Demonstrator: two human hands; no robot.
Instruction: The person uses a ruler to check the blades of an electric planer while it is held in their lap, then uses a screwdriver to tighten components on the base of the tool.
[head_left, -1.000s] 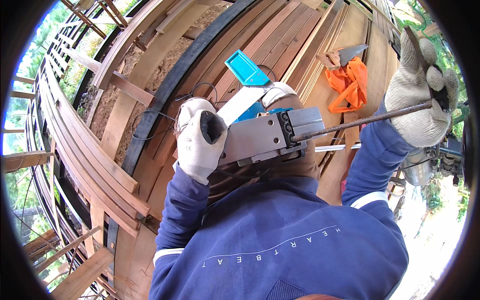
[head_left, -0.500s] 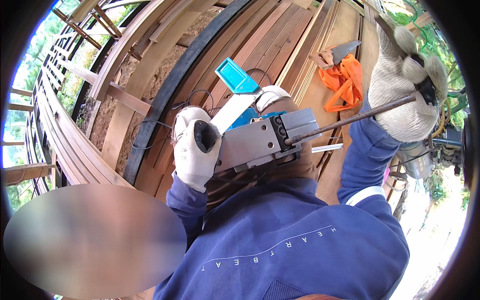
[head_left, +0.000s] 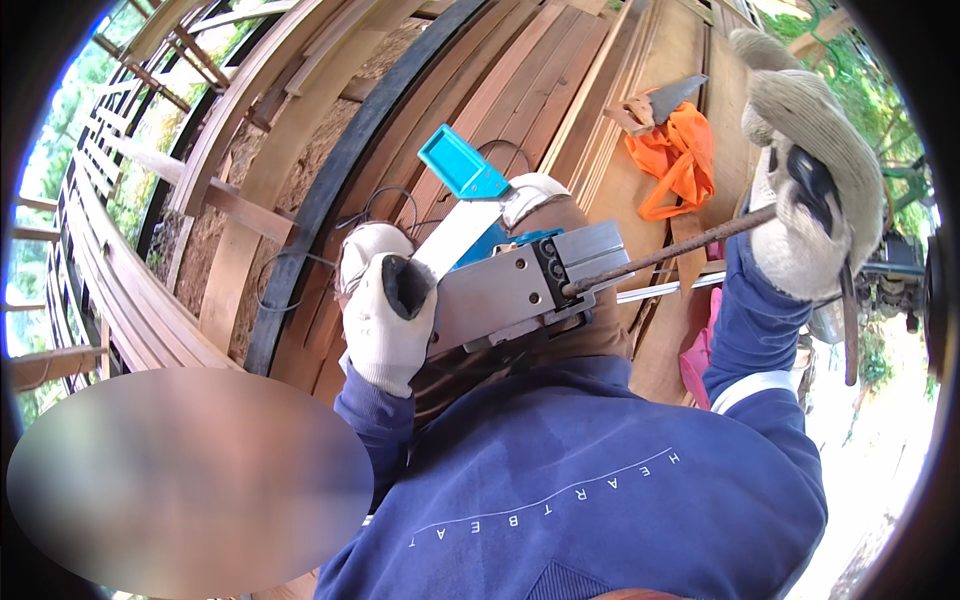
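A power planer [head_left: 500, 292] with a blue body lies across my lap, its flat metal sole facing up. My left hand [head_left: 392, 318], in a white glove with dark grey coating, is closed at its left end. A try square with a cyan stock [head_left: 463, 162] extends from beside that thumb; its pale blade [head_left: 455, 235] runs over the planer's far side, and its lower end is hidden. My right hand [head_left: 815, 190], also gloved, grips the crossbar of a rusty T-handle wrench [head_left: 690, 247]. The wrench's tip meets a bolt on the black block [head_left: 553, 270] of the planer.
Orange cloth [head_left: 675, 160] lies beyond on planks [head_left: 530, 90], a handsaw [head_left: 672, 100] beside it. A dark cord [head_left: 270, 285] loops near a black curved beam [head_left: 335, 150]. Timber frames [head_left: 250, 190] stand left. A pink item [head_left: 703, 350] sits by my right sleeve.
My right hand has turned the wrench's crossbar, so one end now points down below the hand. Its fingers now curl over the top. My left hand and the planer keep their places.
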